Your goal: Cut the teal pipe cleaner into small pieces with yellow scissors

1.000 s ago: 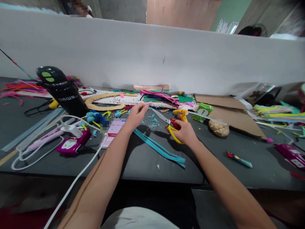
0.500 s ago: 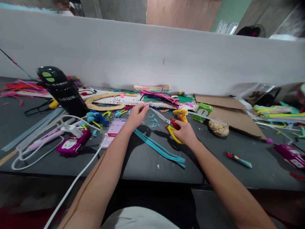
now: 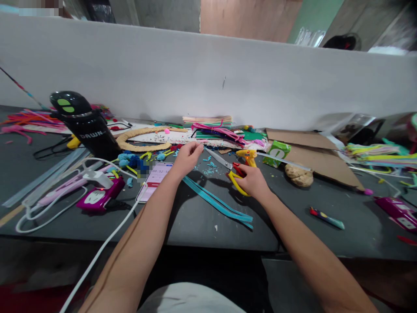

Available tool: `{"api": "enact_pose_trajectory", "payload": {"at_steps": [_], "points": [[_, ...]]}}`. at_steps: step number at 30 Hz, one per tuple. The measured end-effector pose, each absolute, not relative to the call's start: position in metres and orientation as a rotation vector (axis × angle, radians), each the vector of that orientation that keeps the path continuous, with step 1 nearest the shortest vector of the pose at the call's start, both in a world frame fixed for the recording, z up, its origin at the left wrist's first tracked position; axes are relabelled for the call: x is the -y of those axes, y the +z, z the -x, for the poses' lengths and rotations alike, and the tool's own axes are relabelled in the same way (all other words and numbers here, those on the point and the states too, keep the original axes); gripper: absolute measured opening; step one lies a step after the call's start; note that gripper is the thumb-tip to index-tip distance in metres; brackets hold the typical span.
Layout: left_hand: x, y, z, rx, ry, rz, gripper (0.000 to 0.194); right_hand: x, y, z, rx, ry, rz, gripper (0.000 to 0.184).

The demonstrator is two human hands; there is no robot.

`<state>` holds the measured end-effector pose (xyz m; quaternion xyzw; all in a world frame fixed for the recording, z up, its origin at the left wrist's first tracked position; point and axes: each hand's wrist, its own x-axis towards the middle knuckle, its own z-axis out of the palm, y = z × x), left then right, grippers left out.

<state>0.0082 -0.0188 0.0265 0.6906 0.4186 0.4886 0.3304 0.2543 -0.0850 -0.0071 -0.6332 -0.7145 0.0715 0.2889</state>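
Note:
My right hand (image 3: 256, 180) is wrapped round the handles of a pair of scissors (image 3: 221, 161) with yellow and red grips. Their blades point up and left, close to the fingertips of my left hand (image 3: 188, 158). The left fingers are pinched together, and whatever is between them is too small to make out. Below the blades, short blue cuttings (image 3: 211, 165) and fine crumbs lie scattered on the dark table. Long light-blue fuzzy strips (image 3: 218, 203) run from under my left wrist toward the lower right.
Left stand a black bottle (image 3: 94, 132), a purple power socket (image 3: 102, 195) with a white cable, and a phone (image 3: 153, 187). Right are a yellow glue gun (image 3: 249, 156), a green packet (image 3: 276, 153), a brown lump (image 3: 299, 174), cardboard (image 3: 325, 167) and a capped utility knife (image 3: 326, 218).
Both hands and the scissors stay almost where they were. In the background, a blurred person beyond the partition has shifted to the left.

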Motion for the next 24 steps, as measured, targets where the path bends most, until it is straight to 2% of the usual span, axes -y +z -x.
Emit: {"api": "enact_pose_trajectory", "payload": {"at_steps": [24], "points": [[0.0194,0.0284,-0.0080,-1.096,1.276,-1.849,0.029,0.0863,-0.0054,-0.2533,1.905,0.198,1.700,0.032]]}}
